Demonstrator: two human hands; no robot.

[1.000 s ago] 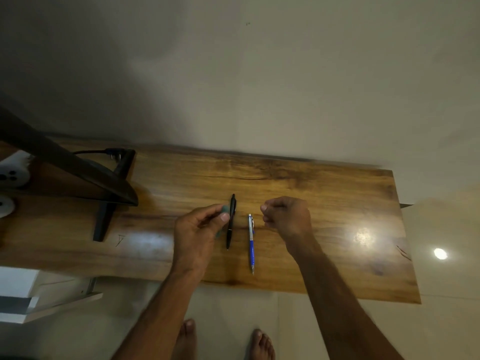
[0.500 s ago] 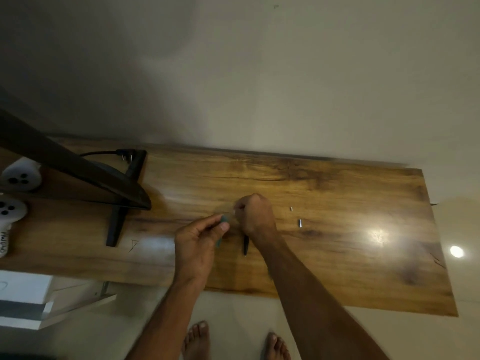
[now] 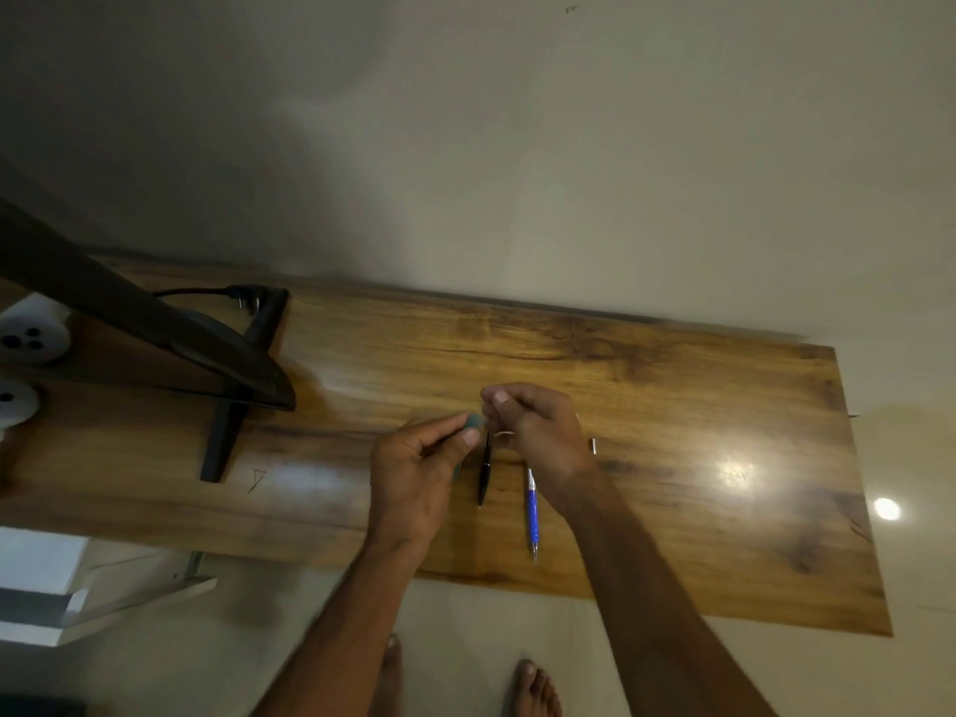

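My left hand (image 3: 414, 478) pinches a short teal pen piece (image 3: 474, 421) between thumb and fingers. My right hand (image 3: 540, 432) is right beside it, fingers curled, with thumb and forefinger pinched on a small thin part that is mostly hidden. A black pen (image 3: 484, 476) lies on the wooden table (image 3: 672, 385) just below the two hands. Right of it lies a blue and silver pen (image 3: 532, 509), its upper end under my right wrist. A tiny metal piece (image 3: 594, 446) lies to the right of my right hand.
A dark monitor (image 3: 155, 323) on a black stand (image 3: 222, 437) occupies the table's left end, with a cable plug (image 3: 248, 295) behind it. White round objects (image 3: 31, 338) sit at the far left. A wall rises behind the table. My bare feet (image 3: 535, 688) are below its front edge.
My right hand moved left from beyond the blue pen, passed over the pens, and now sits next to the teal piece. My left hand has kept its hold and place.
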